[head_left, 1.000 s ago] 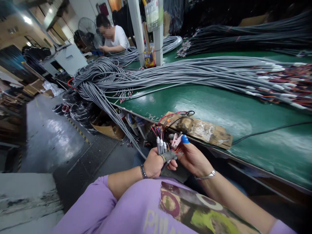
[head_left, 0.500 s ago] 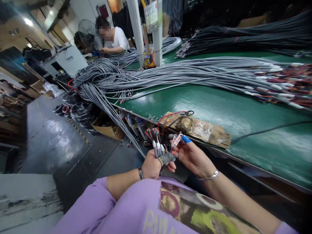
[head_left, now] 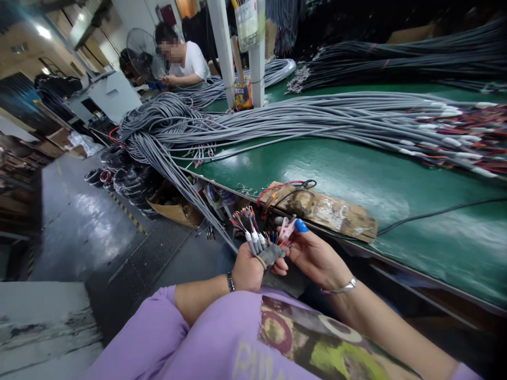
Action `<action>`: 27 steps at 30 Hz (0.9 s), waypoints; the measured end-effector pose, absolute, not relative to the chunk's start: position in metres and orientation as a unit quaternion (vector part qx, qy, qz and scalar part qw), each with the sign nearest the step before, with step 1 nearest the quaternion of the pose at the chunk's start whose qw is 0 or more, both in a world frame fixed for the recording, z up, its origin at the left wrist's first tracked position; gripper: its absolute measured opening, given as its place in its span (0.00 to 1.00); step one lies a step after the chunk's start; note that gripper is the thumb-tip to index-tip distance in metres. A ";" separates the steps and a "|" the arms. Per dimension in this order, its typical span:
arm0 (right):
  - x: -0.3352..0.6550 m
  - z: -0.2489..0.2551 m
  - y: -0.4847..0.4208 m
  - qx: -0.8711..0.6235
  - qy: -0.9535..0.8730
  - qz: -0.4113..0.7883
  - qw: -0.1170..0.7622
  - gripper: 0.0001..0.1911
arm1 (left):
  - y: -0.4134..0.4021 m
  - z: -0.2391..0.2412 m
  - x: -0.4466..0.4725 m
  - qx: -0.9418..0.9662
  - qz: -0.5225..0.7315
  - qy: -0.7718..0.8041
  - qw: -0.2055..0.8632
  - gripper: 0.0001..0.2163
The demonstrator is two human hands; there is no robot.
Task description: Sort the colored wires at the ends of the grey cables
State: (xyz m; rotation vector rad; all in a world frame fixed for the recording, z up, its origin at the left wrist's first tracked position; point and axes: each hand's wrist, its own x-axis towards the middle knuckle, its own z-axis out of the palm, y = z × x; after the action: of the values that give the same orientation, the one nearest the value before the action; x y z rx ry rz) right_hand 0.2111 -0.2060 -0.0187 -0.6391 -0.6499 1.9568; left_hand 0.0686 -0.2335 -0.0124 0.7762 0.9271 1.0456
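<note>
My left hand (head_left: 249, 266) is closed round several grey cables (head_left: 255, 244), with a grey cover on its thumb. White sleeves and fanned-out coloured wires (head_left: 245, 215) stick up at the cable ends. Close beside it, my right hand (head_left: 312, 256), with blue tape on one finger, is closed on a small pale pink tool (head_left: 287, 228), which looks like a wire stripper or clip. The tool is at the thin coloured wires by my left thumb. Its jaws are too small to make out.
A green table (head_left: 356, 169) bears a long bundle of grey cables (head_left: 309, 113) and darker cables (head_left: 396, 63) behind. A worn wooden board (head_left: 328, 211) with red and black leads lies at the near edge. A person in a white shirt (head_left: 194, 63) sits at the far left.
The cable ends in my left hand have tipped slightly to the left. Both hands stay close together, my right still on the pink tool.
</note>
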 end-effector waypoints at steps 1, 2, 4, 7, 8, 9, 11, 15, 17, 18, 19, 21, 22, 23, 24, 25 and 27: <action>0.210 -0.017 -0.206 -0.243 -0.257 0.816 0.458 0.22 | -0.233 -0.014 0.069 0.350 0.465 0.418 0.697 0.23; 0.209 -0.017 -0.207 -0.224 -0.249 0.830 0.446 0.22 | -0.232 -0.015 0.070 0.353 0.459 0.422 0.698 0.23; 0.207 -0.016 -0.207 -0.200 -0.242 0.843 0.437 0.21 | -0.231 -0.017 0.071 0.355 0.448 0.431 0.698 0.24; 0.205 -0.019 -0.207 -0.206 -0.235 0.834 0.455 0.20 | -0.229 -0.018 0.074 0.351 0.437 0.446 0.698 0.25; 0.205 -0.020 -0.207 -0.211 -0.234 0.830 0.460 0.20 | -0.229 -0.018 0.074 0.349 0.434 0.449 0.698 0.26; 0.205 -0.021 -0.207 -0.214 -0.235 0.827 0.463 0.20 | -0.229 -0.018 0.074 0.347 0.432 0.453 0.698 0.26; 0.204 -0.023 -0.207 -0.214 -0.241 0.824 0.467 0.21 | -0.229 -0.018 0.074 0.348 0.430 0.458 0.696 0.26; 0.203 -0.024 -0.209 -0.198 -0.241 0.835 0.454 0.22 | -0.230 -0.018 0.073 0.348 0.430 0.452 0.700 0.25; 0.204 -0.025 -0.209 -0.199 -0.234 0.839 0.449 0.23 | -0.230 -0.017 0.072 0.349 0.433 0.447 0.701 0.25; 0.204 -0.025 -0.208 -0.206 -0.228 0.838 0.451 0.24 | -0.230 -0.017 0.072 0.350 0.435 0.445 0.701 0.24; 0.205 -0.026 -0.207 -0.216 -0.222 0.834 0.456 0.25 | -0.231 -0.017 0.071 0.351 0.438 0.443 0.699 0.24; 0.206 -0.026 -0.205 -0.245 -0.197 0.820 0.477 0.25 | -0.233 -0.017 0.070 0.358 0.442 0.438 0.696 0.23; 0.207 -0.026 -0.204 -0.264 -0.180 0.812 0.489 0.24 | -0.234 -0.018 0.068 0.363 0.443 0.435 0.695 0.23; 0.207 -0.025 -0.203 -0.282 -0.162 0.804 0.498 0.23 | -0.235 -0.018 0.067 0.369 0.443 0.431 0.693 0.22; 0.208 -0.025 -0.202 -0.298 -0.151 0.797 0.504 0.22 | -0.236 -0.019 0.065 0.376 0.444 0.427 0.692 0.22; 0.209 -0.024 -0.202 -0.311 -0.147 0.791 0.505 0.21 | -0.237 -0.020 0.064 0.381 0.446 0.424 0.690 0.22; 0.210 -0.022 -0.202 -0.325 -0.158 0.785 0.503 0.18 | -0.239 -0.021 0.062 0.383 0.455 0.419 0.686 0.21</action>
State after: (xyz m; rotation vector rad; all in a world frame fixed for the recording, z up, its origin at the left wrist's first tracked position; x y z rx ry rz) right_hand 0.2097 -0.2017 -0.0222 -0.7840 -0.3814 1.8964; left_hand 0.0622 -0.2386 -0.0210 0.8573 0.9393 1.0200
